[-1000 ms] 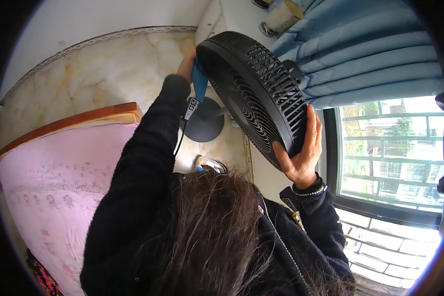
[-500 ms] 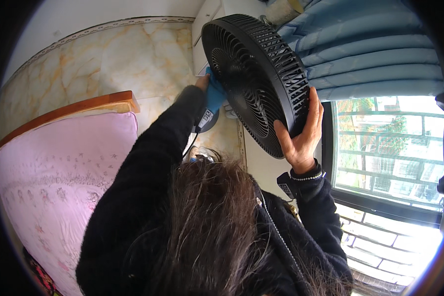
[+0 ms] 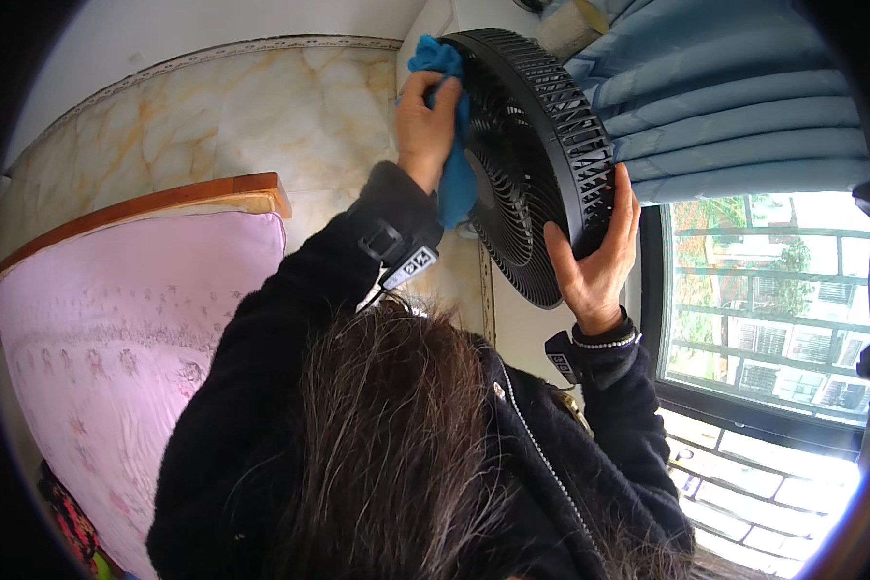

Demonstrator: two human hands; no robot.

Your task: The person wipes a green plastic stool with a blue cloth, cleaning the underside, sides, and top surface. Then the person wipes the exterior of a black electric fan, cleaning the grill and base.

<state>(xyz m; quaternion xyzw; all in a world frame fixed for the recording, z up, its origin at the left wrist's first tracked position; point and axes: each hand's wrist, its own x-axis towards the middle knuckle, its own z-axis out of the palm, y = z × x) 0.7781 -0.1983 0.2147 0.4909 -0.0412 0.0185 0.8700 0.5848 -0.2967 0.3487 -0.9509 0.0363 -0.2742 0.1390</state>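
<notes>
A black electric fan (image 3: 527, 155) with a round slatted grille is tilted in front of me. My left hand (image 3: 426, 124) grips a blue cloth (image 3: 457, 188) against the upper left rim of the grille, and the cloth hangs down along the fan's front. On the opposite side, my right hand (image 3: 601, 259) holds the lower right rim, its thumb on the front and its fingers round the slatted edge. The fan's stand is mostly hidden behind my arm and hair.
A bed with a pink cover (image 3: 145, 338) and a wooden headboard (image 3: 155, 213) lies at left. Blue curtains (image 3: 735, 106) hang at the upper right, above a barred window (image 3: 764, 300). A pale cylindrical object (image 3: 572, 27) stands behind the fan.
My left hand has moved up with the blue cloth, from low behind the grille's left side to its upper left rim. My right hand keeps its place on the fan.
</notes>
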